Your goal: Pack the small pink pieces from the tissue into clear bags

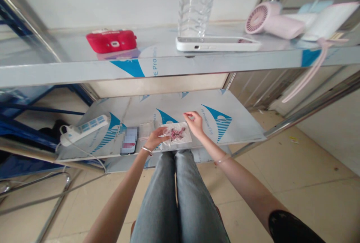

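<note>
1. The beads (pixel 177 134), pink and dark red, lie in a small heap on a white sheet (pixel 185 141) just below the middle of the frame, on the lower shelf (pixel 242 125).
2. My left hand (pixel 156 138) is at the sheet's left side, thumb and fingers spread with a gap between them. From here I cannot tell whether the tips touch the beads.
3. My right hand (pixel 194 123) is above the sheet's upper right corner, fingertips drawn close together; I cannot tell whether they pinch anything thin.
4. I judge the beads light, hard and smooth, apt to roll or slip, and limp if strung. I'd take them by fingertip at the heap's edge.
5. The sheet looks thin, soft and easily dragged; I'd steady it by a bare corner.
</note>
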The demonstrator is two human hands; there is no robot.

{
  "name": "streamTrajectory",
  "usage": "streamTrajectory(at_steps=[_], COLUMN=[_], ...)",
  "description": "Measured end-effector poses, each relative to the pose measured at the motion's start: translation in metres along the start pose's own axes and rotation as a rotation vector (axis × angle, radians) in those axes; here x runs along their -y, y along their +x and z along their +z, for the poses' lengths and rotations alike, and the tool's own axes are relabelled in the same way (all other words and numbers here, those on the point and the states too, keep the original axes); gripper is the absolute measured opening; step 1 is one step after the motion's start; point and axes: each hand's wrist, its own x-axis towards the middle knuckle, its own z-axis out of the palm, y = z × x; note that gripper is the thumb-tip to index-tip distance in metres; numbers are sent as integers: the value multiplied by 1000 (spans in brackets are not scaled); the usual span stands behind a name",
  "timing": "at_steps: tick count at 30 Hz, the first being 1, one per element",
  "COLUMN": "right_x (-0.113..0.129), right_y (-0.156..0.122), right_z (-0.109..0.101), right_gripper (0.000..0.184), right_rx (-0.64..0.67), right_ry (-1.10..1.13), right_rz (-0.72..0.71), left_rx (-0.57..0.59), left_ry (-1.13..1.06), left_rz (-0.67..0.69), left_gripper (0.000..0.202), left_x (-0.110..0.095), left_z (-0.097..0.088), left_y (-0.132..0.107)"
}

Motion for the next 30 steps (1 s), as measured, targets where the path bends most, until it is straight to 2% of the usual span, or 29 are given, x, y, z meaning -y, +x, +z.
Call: streamTrajectory(at_steps=[4, 8, 10, 13, 16, 19, 21, 26, 30], right_x=[37, 43, 38, 22, -3, -28, -38, -44, -44], right_y=[-4, -21, -26, -27, -26, -34, -45, -74, -83], right_z=[4, 11, 14, 14, 10, 6, 5, 8, 13], right_gripper=[15, 7, 9, 13, 11, 8, 5, 11, 13], right_rx=[113, 320, 349, 292, 264, 332, 393, 507, 542], right_ry=[47, -30, -76, -105, -224, -401, -457, -545, -653], right_rz=[-114, -211, -231, -226, -139, -5, 14, -20, 11], left_rx=[10, 48, 40, -10, -27, -30, -37, -24, 18], left_ry=[-41, -73, -67, -62, -81, -76, -68, -77, -69], left_rz=[-28, -6, -1, -26, -24, -17, -10, -8, 8], left_gripper=[61, 61, 58, 58, 57, 57, 57, 57, 56], left_x=[-2, -3, -4, -6, -9, -10, -9, -8, -9], left_z=[0, -1, -1, 0, 0, 0, 0, -1, -3], left_y=[3, 5, 5, 5, 4, 4, 3, 0, -2])
